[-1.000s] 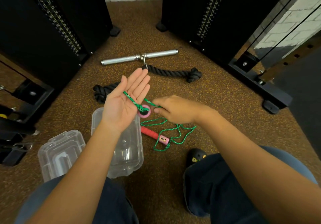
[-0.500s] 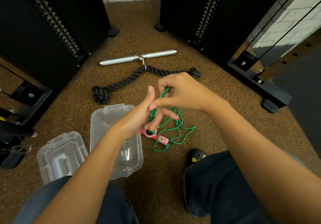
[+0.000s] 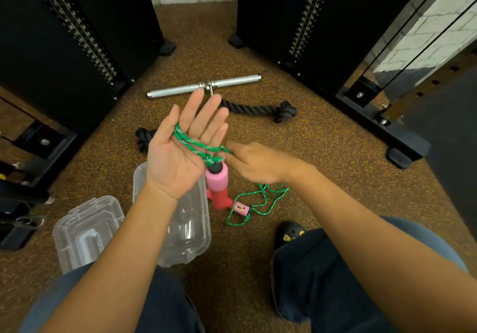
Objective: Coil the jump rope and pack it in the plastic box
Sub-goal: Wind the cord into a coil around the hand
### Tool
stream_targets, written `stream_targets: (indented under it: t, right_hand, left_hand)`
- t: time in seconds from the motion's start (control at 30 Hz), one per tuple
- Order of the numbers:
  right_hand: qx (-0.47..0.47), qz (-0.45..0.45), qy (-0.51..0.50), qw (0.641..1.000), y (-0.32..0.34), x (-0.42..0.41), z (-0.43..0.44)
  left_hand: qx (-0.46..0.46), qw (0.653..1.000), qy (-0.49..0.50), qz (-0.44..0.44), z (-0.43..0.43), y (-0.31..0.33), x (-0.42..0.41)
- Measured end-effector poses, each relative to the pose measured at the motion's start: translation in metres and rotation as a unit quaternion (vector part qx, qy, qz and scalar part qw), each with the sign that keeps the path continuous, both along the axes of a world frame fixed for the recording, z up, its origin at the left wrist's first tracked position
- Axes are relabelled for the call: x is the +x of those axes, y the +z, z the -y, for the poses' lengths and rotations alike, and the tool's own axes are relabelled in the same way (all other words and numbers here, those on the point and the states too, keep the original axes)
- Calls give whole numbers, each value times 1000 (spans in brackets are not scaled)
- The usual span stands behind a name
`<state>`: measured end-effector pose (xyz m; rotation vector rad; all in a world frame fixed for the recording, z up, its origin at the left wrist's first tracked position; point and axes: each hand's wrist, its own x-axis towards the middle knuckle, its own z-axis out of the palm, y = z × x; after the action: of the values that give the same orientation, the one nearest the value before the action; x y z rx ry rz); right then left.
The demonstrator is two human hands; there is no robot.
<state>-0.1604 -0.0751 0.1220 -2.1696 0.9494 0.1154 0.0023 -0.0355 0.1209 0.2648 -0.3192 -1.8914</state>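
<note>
The left hand (image 3: 184,149) is held palm up with fingers spread wide and flat, gripping nothing; two turns of the green jump rope (image 3: 198,146) lie across the palm, running from beside the thumb toward the right. The right hand (image 3: 254,162), just right of it, is turned knuckles up with fingers curled toward the cord at the palm's edge; whether it pinches the cord cannot be told. A pink handle (image 3: 216,179) hangs just below the left palm, its black cap touching the cord. The other handle (image 3: 241,208) lies on the speckled floor (image 3: 322,157) nearer the person, amid loose loops of rope. The clear plastic box (image 3: 192,232) sits open under the left wrist, its lid (image 3: 85,232) beside it to the left. Farther away lie a metal bar (image 3: 204,86) and a thick black rope (image 3: 260,109).
</note>
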Motion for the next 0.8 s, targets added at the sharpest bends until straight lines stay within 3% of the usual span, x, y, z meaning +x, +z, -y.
stream_targets:
  t: [0.07, 0.17, 0.3, 0.43, 0.53, 0.67, 0.73, 0.8]
  right_hand:
    - [-27, -21, 31, 999, 1, 1, -4]
    - [-76, -30, 66, 994, 6, 1, -6]
    - [-139, 11, 94, 986, 18, 0, -5]
    - [-169, 75, 72, 980, 27, -1, 3]
    - [-156, 116, 19, 981, 29, -7, 15]
    - [-104, 172, -64, 978, 30, -14, 24]
    - [-73, 184, -98, 975, 24, -13, 23]
    - [-45, 155, -121, 979, 17, -11, 22]
  left_hand:
    - [24, 993, 62, 95, 1, -1, -5]
    - [68, 944, 119, 302, 3, -9, -10]
    - [70, 890, 66, 446, 5, -16, -18]
    - [30, 856, -10, 517, -3, -17, -30]
    - [-2, 864, -94, 494, -10, -13, -38]
    - [-7, 901, -200, 385, -13, -5, -39]
    - [-9, 926, -223, 304, -12, -4, -37]
    - [-52, 961, -228, 149, -10, -1, -30]
